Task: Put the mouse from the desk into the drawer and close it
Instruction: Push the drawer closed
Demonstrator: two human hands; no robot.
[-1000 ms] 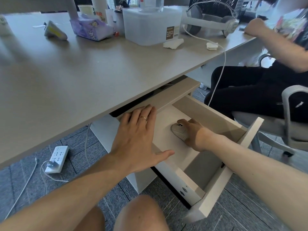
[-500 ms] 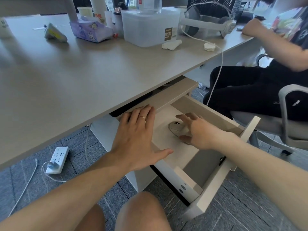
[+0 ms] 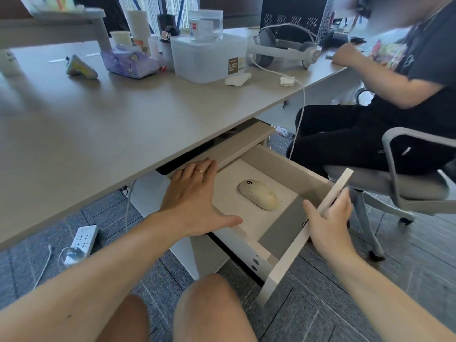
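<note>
A cream mouse (image 3: pixel 258 194) lies on the floor of the pulled-out drawer (image 3: pixel 276 166), alone and untouched. My left hand (image 3: pixel 195 196) rests flat with spread fingers on the drawer's left side wall, thumb pointing right along the rim. My right hand (image 3: pixel 325 218) is at the drawer's front panel (image 3: pixel 303 238), thumb on the inner face and fingers wrapped over its outer face. The drawer hangs open under the beige desk (image 3: pixel 103 124).
On the desk stand a plastic container (image 3: pixel 209 58), a purple tissue pack (image 3: pixel 128 64), white headphones (image 3: pixel 283 51) and cups. A seated person (image 3: pixel 394 99) on a grey chair (image 3: pixel 407 183) is close to the drawer's right. A power strip (image 3: pixel 82 239) lies on the floor. My knees are below.
My right hand let go of the mouse, left it lying in the drawer, and drew back to grasp the front panel. My left hand stayed put.
</note>
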